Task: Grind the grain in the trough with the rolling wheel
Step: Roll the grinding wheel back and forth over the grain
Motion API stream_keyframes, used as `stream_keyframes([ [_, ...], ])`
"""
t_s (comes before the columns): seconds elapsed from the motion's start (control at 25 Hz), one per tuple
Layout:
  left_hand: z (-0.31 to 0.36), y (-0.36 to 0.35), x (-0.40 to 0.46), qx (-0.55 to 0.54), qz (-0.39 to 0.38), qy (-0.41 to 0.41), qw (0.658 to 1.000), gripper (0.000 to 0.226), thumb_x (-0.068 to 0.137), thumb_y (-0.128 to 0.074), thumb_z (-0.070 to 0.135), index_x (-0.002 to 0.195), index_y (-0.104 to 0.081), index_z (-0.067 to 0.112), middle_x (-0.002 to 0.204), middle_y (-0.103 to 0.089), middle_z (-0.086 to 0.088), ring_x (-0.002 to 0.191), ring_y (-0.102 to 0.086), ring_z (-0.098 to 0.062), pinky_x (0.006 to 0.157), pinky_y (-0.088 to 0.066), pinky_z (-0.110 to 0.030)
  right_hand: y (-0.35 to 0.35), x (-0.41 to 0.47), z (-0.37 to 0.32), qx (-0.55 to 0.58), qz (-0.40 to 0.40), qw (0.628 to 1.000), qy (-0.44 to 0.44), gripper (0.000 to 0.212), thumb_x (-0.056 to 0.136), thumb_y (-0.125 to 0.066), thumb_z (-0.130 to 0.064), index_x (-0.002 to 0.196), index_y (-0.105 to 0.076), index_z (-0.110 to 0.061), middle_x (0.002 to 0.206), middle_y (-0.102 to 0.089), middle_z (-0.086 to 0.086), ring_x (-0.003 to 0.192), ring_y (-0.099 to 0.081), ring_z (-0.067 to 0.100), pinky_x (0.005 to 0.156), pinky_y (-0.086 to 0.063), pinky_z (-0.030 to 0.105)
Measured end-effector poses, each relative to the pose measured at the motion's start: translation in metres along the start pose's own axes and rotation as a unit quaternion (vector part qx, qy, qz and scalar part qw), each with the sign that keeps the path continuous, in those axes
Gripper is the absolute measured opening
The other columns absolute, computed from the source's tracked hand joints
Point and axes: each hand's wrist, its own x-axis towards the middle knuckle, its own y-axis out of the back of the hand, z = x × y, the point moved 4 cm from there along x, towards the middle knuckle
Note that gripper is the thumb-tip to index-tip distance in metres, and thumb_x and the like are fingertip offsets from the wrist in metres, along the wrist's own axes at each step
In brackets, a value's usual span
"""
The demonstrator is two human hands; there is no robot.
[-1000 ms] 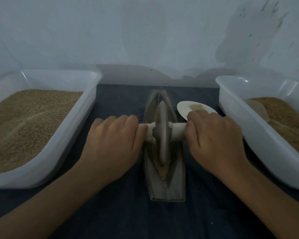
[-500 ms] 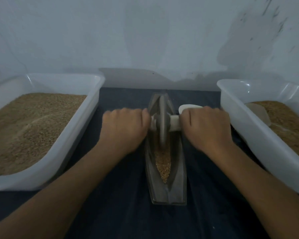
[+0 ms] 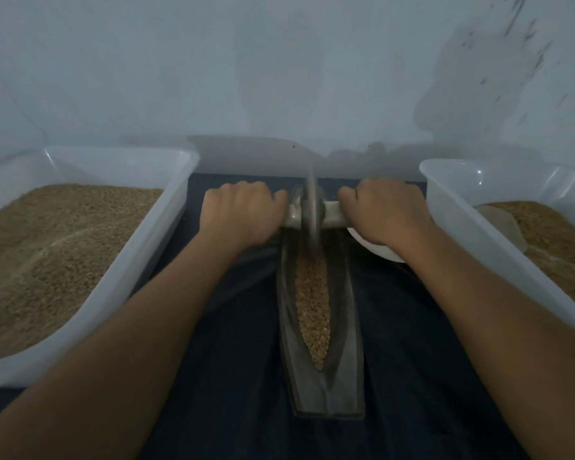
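A grey boat-shaped trough (image 3: 341, 370) lies lengthwise on the dark cloth in the middle. Brown grain (image 3: 312, 303) fills its groove from the middle toward the near end. The grey rolling wheel (image 3: 311, 214) stands upright at the trough's far end, on a pale axle handle (image 3: 331, 214). My left hand (image 3: 241, 214) grips the axle's left end and my right hand (image 3: 384, 210) grips its right end, both arms stretched forward.
A white plastic tub (image 3: 153, 247) full of brown grain stands on the left. A second tub (image 3: 458, 224) with grain and a pale scoop (image 3: 498, 220) stands on the right. A small white dish (image 3: 379, 252) sits under my right wrist. The wall is just behind.
Both hands have pushed the wheel away from me, from the trough's middle to its far end. More grain lies uncovered in the near part of the groove.
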Motion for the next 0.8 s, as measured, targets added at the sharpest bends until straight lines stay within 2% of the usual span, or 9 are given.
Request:
stream_keyframes([
  [0.08, -0.001, 0.002, 0.000, -0.032, -0.025, 0.022, 0.999, 0.032, 0.103, -0.025, 0.031, 0.106, -0.053, 0.017, 0.111, -0.063, -0.015, 0.100, -0.063, -0.037, 0.072, -0.036, -0.041, 0.007, 0.003, -0.002, 0.010, -0.021, 1.000, -0.010, 0.049, 0.087, -0.005, -0.037, 0.080, -0.048, -0.015, 0.075, -0.050, 0.005, 0.063, -0.041, 0.021, 0.053, -0.023, 0.034],
  [0.2, 0.009, 0.009, -0.058, -0.006, 0.072, -0.017, 0.997, 0.026, 0.109, -0.024, 0.035, 0.104, -0.045, 0.021, 0.093, -0.061, -0.002, 0.077, -0.061, -0.031, 0.061, -0.039, -0.038, 0.013, -0.042, -0.016, -0.009, 0.096, 0.995, -0.020, 0.050, 0.089, 0.000, -0.039, 0.065, -0.040, -0.022, 0.062, -0.040, -0.004, 0.052, -0.031, 0.015, 0.051, -0.018, 0.031],
  [0.32, 0.016, 0.028, -0.109, -0.081, 0.142, -0.020, 0.986, 0.037, 0.111, -0.018, 0.050, 0.090, -0.040, 0.028, 0.077, -0.045, 0.007, 0.060, -0.043, -0.019, 0.059, -0.035, -0.038, 0.012, -0.102, -0.015, 0.155, 0.150, 0.976, -0.031, 0.039, 0.101, -0.023, -0.033, 0.067, -0.041, -0.025, 0.058, -0.036, -0.007, 0.049, -0.031, 0.009, 0.048, -0.020, 0.030],
  [0.44, 0.014, 0.031, -0.115, -0.087, 0.147, -0.058, 0.984, 0.035, 0.110, -0.017, 0.051, 0.088, -0.036, 0.031, 0.077, -0.040, 0.010, 0.060, -0.038, -0.016, 0.059, -0.028, -0.036, 0.011, -0.113, -0.011, 0.162, 0.186, 0.969, -0.005, 0.036, 0.102, -0.029, -0.033, 0.070, -0.043, -0.025, 0.058, -0.034, -0.008, 0.049, -0.031, 0.007, 0.047, -0.022, 0.029],
  [0.52, 0.008, 0.028, -0.102, -0.096, 0.123, -0.054, 0.986, 0.038, 0.109, -0.015, 0.050, 0.086, -0.039, 0.031, 0.071, -0.042, 0.011, 0.055, -0.042, -0.015, 0.054, -0.030, -0.034, 0.008, -0.090, -0.014, 0.133, 0.179, 0.975, -0.011, 0.041, 0.099, -0.026, -0.035, 0.061, -0.038, -0.028, 0.054, -0.033, -0.008, 0.046, -0.028, 0.007, 0.048, -0.018, 0.027],
  [0.6, 0.010, 0.019, -0.080, -0.028, 0.128, -0.066, 0.989, 0.036, 0.107, -0.018, 0.043, 0.092, -0.046, 0.026, 0.074, -0.051, 0.008, 0.057, -0.052, -0.020, 0.052, -0.036, -0.031, 0.003, -0.054, -0.008, 0.097, 0.150, 0.983, -0.032, 0.042, 0.094, -0.021, -0.039, 0.056, -0.033, -0.025, 0.054, -0.036, -0.008, 0.046, -0.029, 0.011, 0.051, -0.013, 0.029],
  [0.68, 0.011, 0.011, -0.043, 0.029, 0.098, -0.066, 0.993, 0.023, 0.103, -0.025, 0.034, 0.096, -0.044, 0.024, 0.085, -0.058, -0.001, 0.072, -0.062, -0.031, 0.057, -0.042, -0.036, -0.004, -0.023, -0.001, 0.029, 0.086, 0.996, -0.019, 0.037, 0.096, -0.029, -0.037, 0.066, -0.035, -0.016, 0.066, -0.044, -0.001, 0.057, -0.040, 0.021, 0.055, -0.024, 0.031],
  [0.76, 0.007, 0.009, -0.014, 0.032, 0.054, -0.054, 0.997, 0.015, 0.104, -0.032, 0.029, 0.093, -0.040, 0.022, 0.086, -0.053, -0.005, 0.083, -0.064, -0.036, 0.061, -0.040, -0.040, -0.008, -0.011, -0.001, -0.006, 0.037, 0.999, 0.015, 0.023, 0.100, -0.042, -0.028, 0.082, -0.033, -0.019, 0.079, -0.043, 0.004, 0.072, -0.046, 0.027, 0.060, -0.034, 0.039],
  [0.8, 0.007, 0.009, -0.010, 0.028, 0.045, -0.051, 0.997, 0.015, 0.105, -0.036, 0.027, 0.094, -0.043, 0.020, 0.084, -0.048, -0.004, 0.083, -0.064, -0.036, 0.062, -0.039, -0.040, -0.007, -0.012, -0.002, -0.014, 0.027, 0.999, 0.014, 0.018, 0.101, -0.039, -0.027, 0.085, -0.035, -0.020, 0.082, -0.043, 0.005, 0.073, -0.044, 0.027, 0.060, -0.034, 0.040],
])
